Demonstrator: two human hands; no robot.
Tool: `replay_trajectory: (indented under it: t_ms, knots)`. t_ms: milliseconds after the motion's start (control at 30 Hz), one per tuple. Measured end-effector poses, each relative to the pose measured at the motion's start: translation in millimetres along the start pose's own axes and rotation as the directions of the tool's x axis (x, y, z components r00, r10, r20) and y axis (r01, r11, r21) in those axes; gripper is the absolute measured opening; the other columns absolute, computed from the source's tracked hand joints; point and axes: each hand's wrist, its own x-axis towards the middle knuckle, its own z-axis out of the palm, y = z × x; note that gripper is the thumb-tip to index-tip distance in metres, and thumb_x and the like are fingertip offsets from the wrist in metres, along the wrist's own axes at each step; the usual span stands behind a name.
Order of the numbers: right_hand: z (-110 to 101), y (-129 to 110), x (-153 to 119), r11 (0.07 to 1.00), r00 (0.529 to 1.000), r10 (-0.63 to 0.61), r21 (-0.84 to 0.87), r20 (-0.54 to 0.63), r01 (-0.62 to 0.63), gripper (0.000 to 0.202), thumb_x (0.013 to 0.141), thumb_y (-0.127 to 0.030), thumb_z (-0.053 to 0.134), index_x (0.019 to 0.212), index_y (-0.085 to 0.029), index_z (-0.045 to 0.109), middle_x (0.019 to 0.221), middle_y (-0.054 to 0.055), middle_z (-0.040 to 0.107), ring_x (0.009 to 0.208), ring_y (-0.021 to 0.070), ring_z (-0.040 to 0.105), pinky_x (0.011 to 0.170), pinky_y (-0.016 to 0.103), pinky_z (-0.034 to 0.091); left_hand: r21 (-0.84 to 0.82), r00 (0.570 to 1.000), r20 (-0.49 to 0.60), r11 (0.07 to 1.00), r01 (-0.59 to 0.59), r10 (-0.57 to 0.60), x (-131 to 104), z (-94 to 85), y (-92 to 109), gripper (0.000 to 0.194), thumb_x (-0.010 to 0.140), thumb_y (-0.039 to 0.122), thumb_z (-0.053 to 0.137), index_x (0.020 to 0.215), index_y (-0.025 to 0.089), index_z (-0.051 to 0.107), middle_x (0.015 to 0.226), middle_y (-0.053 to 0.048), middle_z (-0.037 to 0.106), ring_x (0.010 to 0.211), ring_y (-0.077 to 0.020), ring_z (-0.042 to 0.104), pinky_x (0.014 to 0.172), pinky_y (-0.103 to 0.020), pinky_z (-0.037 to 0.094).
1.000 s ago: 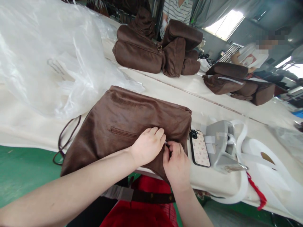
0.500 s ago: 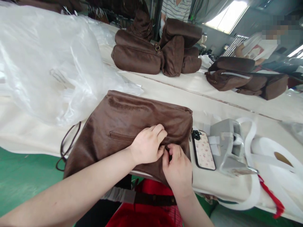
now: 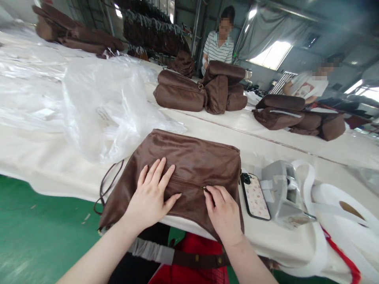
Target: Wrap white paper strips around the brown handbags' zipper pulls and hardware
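Observation:
A brown leather bag (image 3: 192,154) lies flat at the table's front edge, a zipper (image 3: 188,184) running across its upper face. My left hand (image 3: 155,193) rests on the bag with its fingers spread, just left of and partly over the zipper. At the zipper's right end, my right hand (image 3: 222,207) pinches the small dark zipper pull (image 3: 203,187) between thumb and fingers. A thin brown cord (image 3: 103,185) loops out from the bag's left side. Below the bag hangs a brown strap (image 3: 189,259), partly wrapped in pale material.
Right of the bag lie a phone (image 3: 256,197), a grey tape dispenser (image 3: 286,197) and a roll of white tape (image 3: 337,201). Clear plastic bags (image 3: 100,106) spread over the left. Brown bags (image 3: 183,92) are stacked behind, and a person in a striped shirt (image 3: 217,47) stands beyond.
My left hand has moved left from beside the right hand and spread flat on the bag. The zipper line now shows closed up to the right hand. The view has tilted up.

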Motion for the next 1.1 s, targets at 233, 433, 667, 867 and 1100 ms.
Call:
replay_trajectory:
  t_ms: [233, 433, 667, 867, 1100]
  knots:
    - [-3.3, -5.3, 22.0, 0.928, 0.947, -0.249, -0.23, 0.202, 0.293, 0.011, 0.091, -0.014, 0.05, 0.091, -0.019, 0.059, 0.081, 0.003, 0.06, 0.07, 0.0153, 0.06, 0.062, 0.028, 0.045, 0.033, 0.999, 0.009, 0.999, -0.043, 0.043, -0.3, 5.0, -6.3, 0.07, 0.084, 0.046, 0.055, 0.144, 0.014, 0.036, 0.155, -0.02, 0.023, 0.142, -0.0365, 0.022, 0.112, -0.058, 0.022]
    - [-10.0, -10.1, 23.1, 0.858, 0.91, -0.265, -0.352, 0.32, 0.374, 0.021, 0.083, -0.002, 0.049, 0.096, -0.016, 0.058, 0.081, 0.006, 0.059, 0.065, 0.0193, 0.058, 0.055, 0.031, 0.045, 0.003, 1.0, -0.005, 1.0, -0.03, 0.03, -2.1, 2.7, -5.6, 0.069, 0.084, 0.044, 0.056, 0.143, 0.014, 0.038, 0.154, -0.019, 0.025, 0.142, -0.0354, 0.022, 0.114, -0.057, 0.02]
    - [-15.7, -5.4, 34.5, 0.816, 0.842, -0.32, -0.326, 0.434, 0.477, 0.019, 0.083, -0.002, 0.047, 0.09, -0.016, 0.057, 0.082, 0.007, 0.059, 0.066, 0.0197, 0.058, 0.053, 0.03, 0.043, -0.047, 1.0, 0.016, 0.999, 0.009, -0.008, -1.8, -0.5, -2.5, 0.069, 0.083, 0.044, 0.058, 0.143, 0.014, 0.039, 0.155, -0.018, 0.025, 0.142, -0.0352, 0.021, 0.115, -0.056, 0.018]
    - [-18.3, 5.9, 31.5, 0.785, 0.807, -0.397, -0.293, 0.436, 0.545, 0.025, 0.082, 0.002, 0.045, 0.085, -0.019, 0.057, 0.08, 0.005, 0.058, 0.066, 0.0177, 0.057, 0.056, 0.03, 0.04, -0.092, 0.999, 0.035, 0.996, 0.024, -0.021, -3.7, -4.4, -2.7, 0.07, 0.084, 0.047, 0.057, 0.143, 0.016, 0.037, 0.155, -0.017, 0.024, 0.144, -0.0333, 0.018, 0.115, -0.055, 0.016]
    - [-8.2, 28.2, 20.4, 0.814, 0.832, -0.458, -0.23, 0.313, 0.534, 0.029, 0.083, 0.002, 0.04, 0.091, -0.019, 0.059, 0.078, 0.004, 0.058, 0.064, 0.0174, 0.058, 0.056, 0.031, 0.042, -0.122, 0.997, 0.067, 0.991, 0.055, -0.047, -6.2, -4.3, -6.1, 0.079, 0.08, 0.052, 0.06, 0.146, 0.018, 0.032, 0.157, -0.014, 0.018, 0.145, -0.0307, 0.014, 0.117, -0.051, 0.01]
